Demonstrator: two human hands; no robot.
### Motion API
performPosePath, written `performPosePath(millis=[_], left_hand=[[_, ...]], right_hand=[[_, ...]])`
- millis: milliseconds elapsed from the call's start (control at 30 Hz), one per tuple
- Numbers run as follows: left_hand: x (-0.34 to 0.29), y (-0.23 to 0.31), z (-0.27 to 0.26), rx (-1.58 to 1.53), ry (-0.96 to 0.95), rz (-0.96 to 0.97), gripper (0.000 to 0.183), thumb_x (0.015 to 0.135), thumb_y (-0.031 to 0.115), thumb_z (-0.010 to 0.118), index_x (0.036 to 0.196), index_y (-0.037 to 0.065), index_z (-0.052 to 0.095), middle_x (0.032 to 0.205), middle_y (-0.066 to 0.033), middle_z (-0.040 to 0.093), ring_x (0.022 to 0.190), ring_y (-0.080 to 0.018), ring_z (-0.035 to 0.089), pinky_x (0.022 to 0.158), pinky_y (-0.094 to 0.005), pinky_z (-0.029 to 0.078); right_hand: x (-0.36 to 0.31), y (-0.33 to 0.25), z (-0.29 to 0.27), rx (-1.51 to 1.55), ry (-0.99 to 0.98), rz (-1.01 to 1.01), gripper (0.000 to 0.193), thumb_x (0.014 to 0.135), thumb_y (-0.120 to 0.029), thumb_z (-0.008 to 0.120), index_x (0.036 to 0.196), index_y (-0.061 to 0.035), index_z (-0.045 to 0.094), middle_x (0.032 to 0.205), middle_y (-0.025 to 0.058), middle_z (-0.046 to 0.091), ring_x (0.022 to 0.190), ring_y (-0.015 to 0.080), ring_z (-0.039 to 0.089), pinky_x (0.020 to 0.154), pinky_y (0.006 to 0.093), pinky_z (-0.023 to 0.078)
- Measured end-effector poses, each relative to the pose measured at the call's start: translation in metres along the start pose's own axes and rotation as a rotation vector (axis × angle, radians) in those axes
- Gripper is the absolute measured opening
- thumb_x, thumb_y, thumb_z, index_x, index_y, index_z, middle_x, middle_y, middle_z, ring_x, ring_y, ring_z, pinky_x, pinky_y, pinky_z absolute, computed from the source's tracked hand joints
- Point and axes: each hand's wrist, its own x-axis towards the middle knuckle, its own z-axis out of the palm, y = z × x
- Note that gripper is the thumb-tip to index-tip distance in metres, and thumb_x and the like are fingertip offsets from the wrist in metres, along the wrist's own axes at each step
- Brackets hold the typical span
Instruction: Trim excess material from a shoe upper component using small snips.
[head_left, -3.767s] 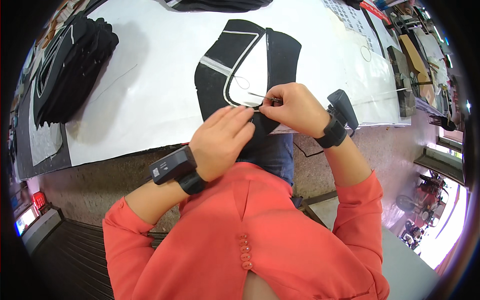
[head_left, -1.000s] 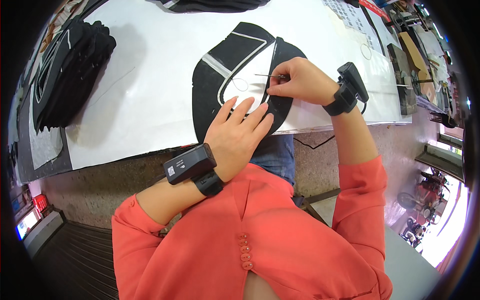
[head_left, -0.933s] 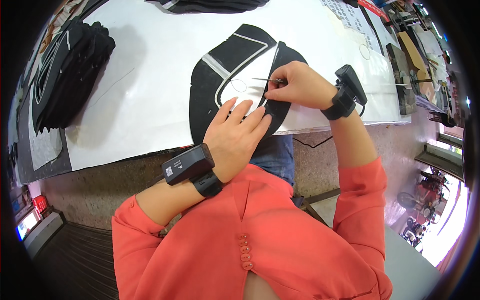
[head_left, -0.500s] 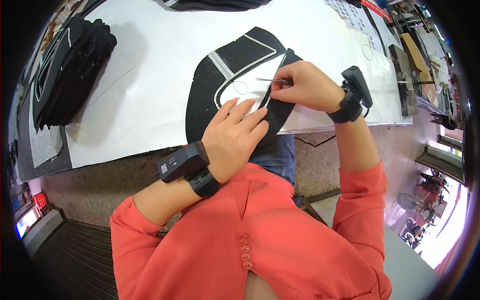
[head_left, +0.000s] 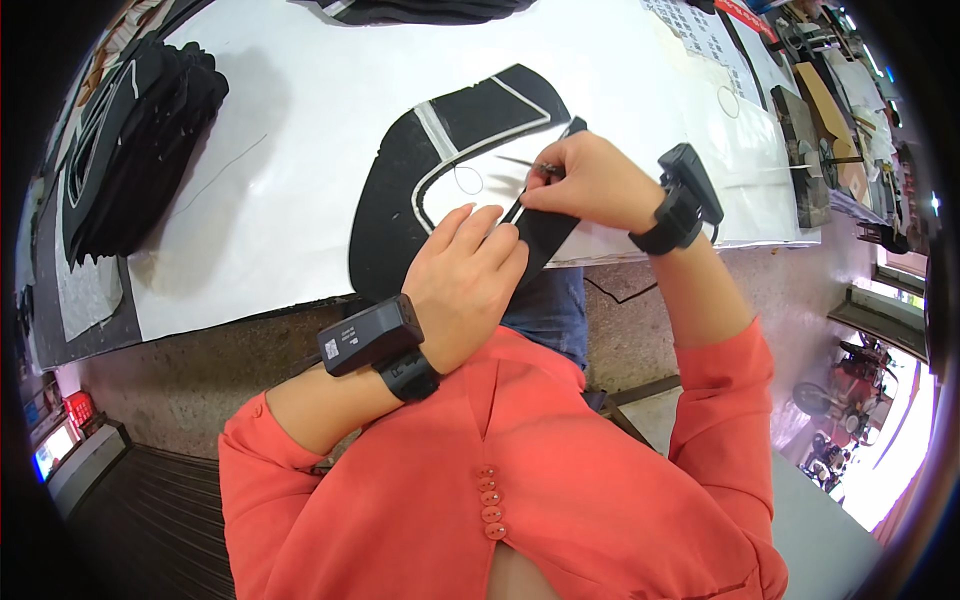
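A black U-shaped piece (head_left: pixel 385 220) with white edging lies near the table's front edge. My left hand (head_left: pixel 465 265) rests flat, its fingers spread over the piece's inner edge and the white surface. Between the fingers of my right hand (head_left: pixel 590 180) is a slim pointed metal tool (head_left: pixel 515 160), its tip aimed left; its handle end is mostly hidden. The thumb and fingertips of that same hand press at the white-edged right arm of the piece, just beyond my left fingertips. A pale band (head_left: pixel 435 130) crosses the piece's far left part.
A thick stack of black pieces (head_left: pixel 150 140) stands on the white-covered table (head_left: pixel 310 110) at the left. More black pieces (head_left: pixel 430 10) lie at the far edge. Loose thread (head_left: pixel 225 170) lies beside the stack. Boards and tools (head_left: pixel 805 150) crowd the right end.
The black piece has shifted a little left and turned slightly. My right hand has come left and slightly nearer along its edge, still with the metal tool. My left hand stays nearly in place.
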Motion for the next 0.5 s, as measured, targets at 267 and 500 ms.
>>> performPosePath(millis=[267,500], left_hand=[[-0.004,-0.008,-0.006,-0.056,-0.003,0.034,0.017,0.082,0.006,0.059,0.099,0.004,0.065,0.125,-0.0109,0.066,0.129,-0.0334,0.055,0.109,-0.0497,0.043],[-0.001,-0.006,-0.004,-0.062,-0.005,0.026,0.018,0.082,0.005,0.059,0.099,0.003,0.065,0.124,-0.0113,0.066,0.126,-0.0339,0.056,0.108,-0.049,0.044]], right_hand=[[-0.013,-0.002,0.003,-0.032,0.022,-0.036,0.024,0.076,-0.022,0.075,0.081,0.001,0.073,0.068,0.0142,0.068,0.065,0.0241,0.068,0.065,0.0325,0.053],[-0.004,0.014,-0.013,-0.08,0.061,-0.024,0.027,0.076,-0.024,0.077,0.076,0.0018,0.069,0.061,0.0102,0.06,0.056,0.0185,0.055,0.059,0.0329,0.047]])
